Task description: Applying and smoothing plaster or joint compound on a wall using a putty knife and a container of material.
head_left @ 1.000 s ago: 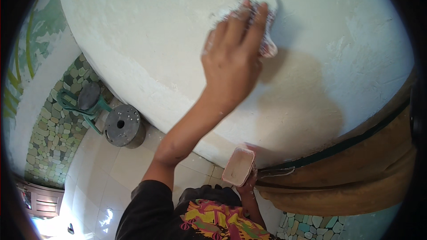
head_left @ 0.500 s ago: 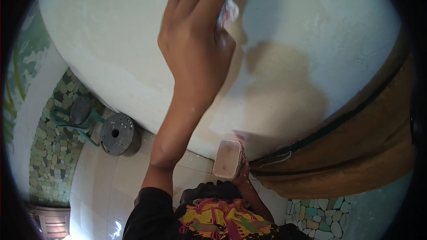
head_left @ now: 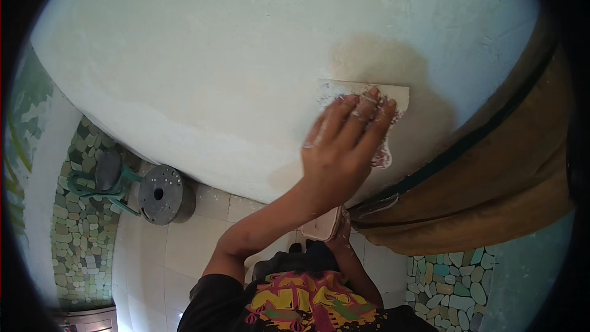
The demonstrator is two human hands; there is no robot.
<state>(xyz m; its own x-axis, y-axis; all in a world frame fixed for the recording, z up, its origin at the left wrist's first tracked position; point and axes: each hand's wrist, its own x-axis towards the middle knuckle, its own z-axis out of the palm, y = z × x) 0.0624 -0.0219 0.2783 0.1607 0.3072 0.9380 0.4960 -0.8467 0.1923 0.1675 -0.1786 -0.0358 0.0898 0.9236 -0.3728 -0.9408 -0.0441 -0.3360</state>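
My left hand (head_left: pixel 338 157) presses a flat putty spreader (head_left: pixel 398 94) against the pale wall (head_left: pixel 203 67). Its fingers lie over the tool's back and are smeared with white putty. The spreader's long straight edge faces up the wall, and its rounded, reddish, putty-crusted end shows beside the hand. Lower down, near my body, my right hand (head_left: pixel 343 233) grips a small rectangular tub (head_left: pixel 319 226) from its right side. Pinkish-white putty coats the inside of the tub. The left wrist hides part of its upper end.
A brown cloth (head_left: pixel 473 178) drapes along the wall's lower right. On the tiled floor (head_left: pixel 190 240) at left stand a dark round drum (head_left: pixel 161 193) with a hole on top and a green chair (head_left: pixel 92 184). Pebbled stone strips (head_left: pixel 452 289) border the floor.
My left hand has come down and to the right with the spreader, which now lies against the wall. The tub stays in my right hand, now partly covered by my left arm.
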